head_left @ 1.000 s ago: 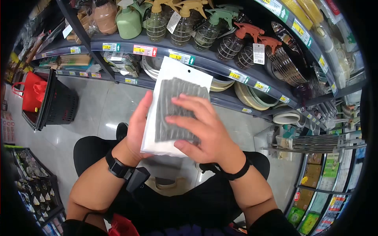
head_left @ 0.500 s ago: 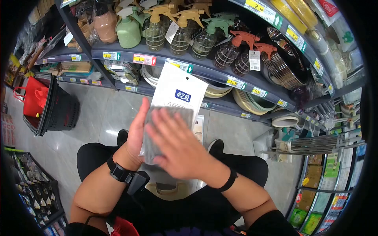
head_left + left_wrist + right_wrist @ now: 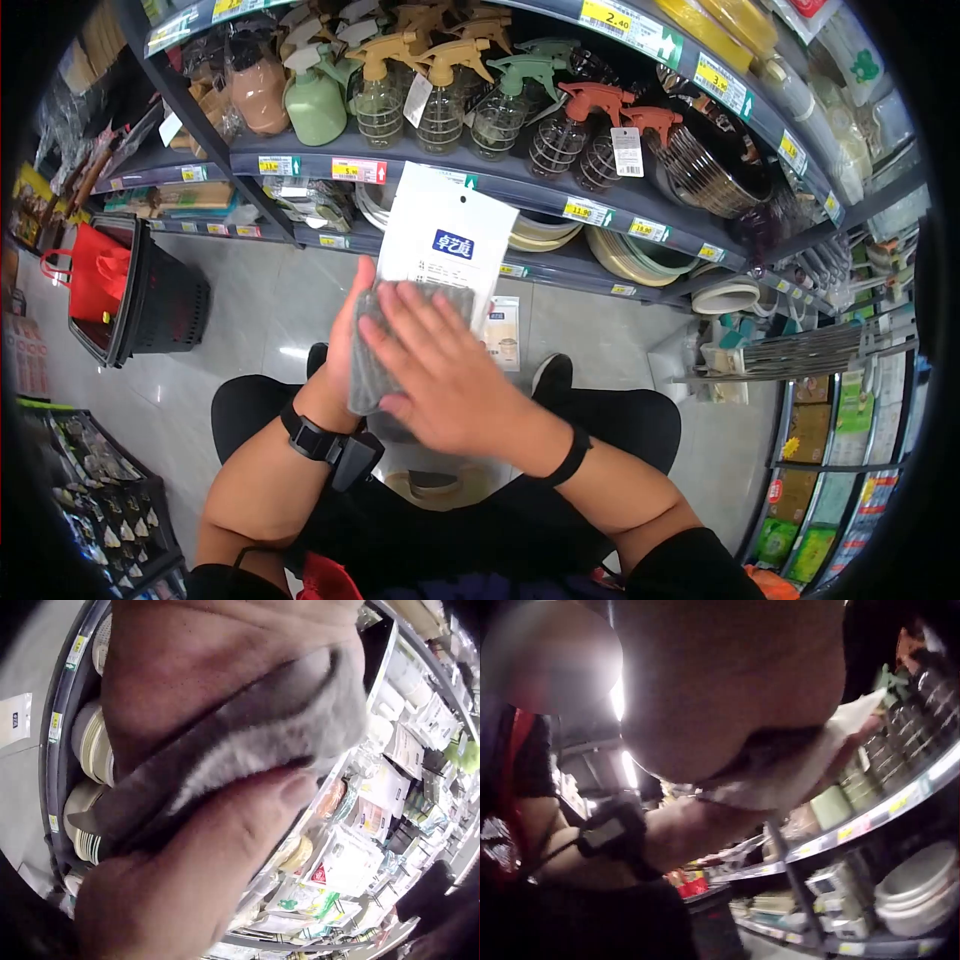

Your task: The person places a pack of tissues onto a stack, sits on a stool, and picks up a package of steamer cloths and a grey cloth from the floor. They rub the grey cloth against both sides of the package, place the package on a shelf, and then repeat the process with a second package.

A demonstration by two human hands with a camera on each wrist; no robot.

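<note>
A white packet (image 3: 415,215) with a hanging hole and a blue label lies across my left hand (image 3: 338,365). My left hand holds it from below, its thumb up along the side edge. On the packet's lower half sits a soft grey cloth-like piece (image 3: 370,385), creased at its near end. My right hand (image 3: 440,365) lies flat over this grey piece with straight fingers, covering much of it. In the left wrist view the thumb (image 3: 232,840) runs along the bunched grey piece. The right wrist view is dark, with the packet's pale edge (image 3: 802,776) showing beyond the hand.
Ahead stands a shelf with spray bottles (image 3: 440,110) and stacked plant pots (image 3: 635,260). A black basket (image 3: 165,300) with a red bag is at the left. Another packet (image 3: 503,335) lies on the floor beyond my knees. A wire rack (image 3: 800,350) juts out at the right.
The grey piece has shifted down the packet, uncovering the blue label. My right hand moved left and down and now lies flat over it. The held packet has moved slightly toward the left.
</note>
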